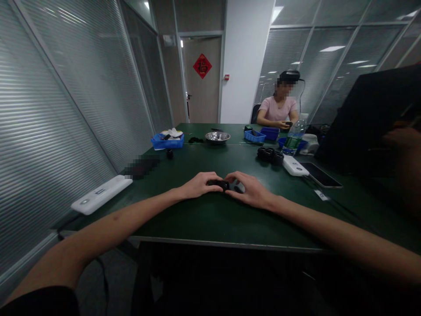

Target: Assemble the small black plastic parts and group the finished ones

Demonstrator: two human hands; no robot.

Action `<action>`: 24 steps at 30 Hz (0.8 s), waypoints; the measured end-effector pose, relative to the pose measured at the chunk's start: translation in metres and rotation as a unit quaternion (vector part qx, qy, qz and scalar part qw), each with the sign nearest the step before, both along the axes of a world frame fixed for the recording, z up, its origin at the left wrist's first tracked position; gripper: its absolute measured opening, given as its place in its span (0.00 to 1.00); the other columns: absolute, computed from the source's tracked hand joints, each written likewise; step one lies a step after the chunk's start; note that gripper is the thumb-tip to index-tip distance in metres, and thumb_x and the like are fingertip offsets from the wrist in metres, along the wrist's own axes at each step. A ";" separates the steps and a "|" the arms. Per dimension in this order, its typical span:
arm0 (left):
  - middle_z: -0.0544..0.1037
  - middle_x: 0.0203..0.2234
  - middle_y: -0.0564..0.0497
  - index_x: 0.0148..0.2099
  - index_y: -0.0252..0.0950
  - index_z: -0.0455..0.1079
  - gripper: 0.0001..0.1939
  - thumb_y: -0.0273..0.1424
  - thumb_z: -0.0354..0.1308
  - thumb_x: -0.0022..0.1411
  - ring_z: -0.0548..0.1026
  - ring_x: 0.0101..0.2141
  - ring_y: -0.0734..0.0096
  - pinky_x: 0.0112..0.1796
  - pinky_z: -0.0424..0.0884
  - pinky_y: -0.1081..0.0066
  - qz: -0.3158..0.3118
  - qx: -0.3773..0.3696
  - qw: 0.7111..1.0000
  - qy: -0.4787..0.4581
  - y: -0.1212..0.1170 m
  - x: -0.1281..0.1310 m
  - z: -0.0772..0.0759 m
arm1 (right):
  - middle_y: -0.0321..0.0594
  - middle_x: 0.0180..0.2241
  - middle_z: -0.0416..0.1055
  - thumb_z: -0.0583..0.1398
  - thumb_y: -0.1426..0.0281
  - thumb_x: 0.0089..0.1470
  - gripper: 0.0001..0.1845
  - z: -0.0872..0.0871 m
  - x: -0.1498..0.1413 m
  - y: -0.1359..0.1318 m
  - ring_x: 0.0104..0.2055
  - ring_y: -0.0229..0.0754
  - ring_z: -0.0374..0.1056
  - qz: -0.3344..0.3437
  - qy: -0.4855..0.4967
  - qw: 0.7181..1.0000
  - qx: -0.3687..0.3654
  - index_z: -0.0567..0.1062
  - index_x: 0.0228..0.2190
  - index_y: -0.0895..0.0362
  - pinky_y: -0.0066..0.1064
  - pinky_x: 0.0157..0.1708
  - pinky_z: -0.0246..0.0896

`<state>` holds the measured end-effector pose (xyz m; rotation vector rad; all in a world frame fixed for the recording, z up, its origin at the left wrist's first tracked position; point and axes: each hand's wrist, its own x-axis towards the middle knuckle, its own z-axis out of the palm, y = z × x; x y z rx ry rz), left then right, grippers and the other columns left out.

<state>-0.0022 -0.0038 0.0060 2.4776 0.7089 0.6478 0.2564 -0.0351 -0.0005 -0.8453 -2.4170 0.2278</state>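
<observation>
Both my hands rest together on the green table [210, 215] in front of me. My left hand [199, 185] is curled round one end of a small black object [219, 184]. My right hand [248, 189] closes on the other side, where a small grey part [239, 188] shows between the fingers. The two pieces touch between my hands; what they are I cannot make out.
A white power strip [100, 194] lies at the left edge. A white power bank [294, 166] and a phone [320, 175] lie to the right, black rings [270, 155] behind them. Blue trays [167, 140], a metal bowl [217, 137] and a water bottle [294, 137] stand further back. Another person [279, 109] sits at the far end.
</observation>
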 end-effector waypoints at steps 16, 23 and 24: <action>0.77 0.43 0.47 0.53 0.36 0.76 0.17 0.41 0.60 0.69 0.75 0.42 0.65 0.44 0.68 0.67 -0.002 -0.007 1.000 0.002 0.001 -0.001 -0.001 | 0.44 0.45 0.75 0.61 0.61 0.65 0.16 0.002 0.000 -0.001 0.44 0.48 0.73 -0.003 -0.011 1.000 -0.007 0.71 0.51 0.54 0.42 0.44 0.71; 0.77 0.43 0.47 0.55 0.36 0.75 0.18 0.40 0.61 0.68 0.75 0.42 0.66 0.44 0.68 0.68 -0.003 -0.012 1.000 -0.006 0.002 -0.003 -0.002 | 0.46 0.47 0.73 0.61 0.67 0.64 0.14 0.002 0.000 -0.002 0.47 0.49 0.71 0.029 -0.015 0.999 0.027 0.71 0.51 0.54 0.43 0.47 0.71; 0.77 0.43 0.47 0.55 0.36 0.75 0.18 0.40 0.61 0.68 0.75 0.42 0.66 0.44 0.68 0.68 -0.001 -0.009 1.000 -0.005 0.002 -0.003 -0.003 | 0.46 0.47 0.73 0.61 0.67 0.64 0.14 0.003 -0.001 -0.003 0.47 0.49 0.71 0.030 -0.012 0.999 0.032 0.71 0.51 0.53 0.44 0.47 0.71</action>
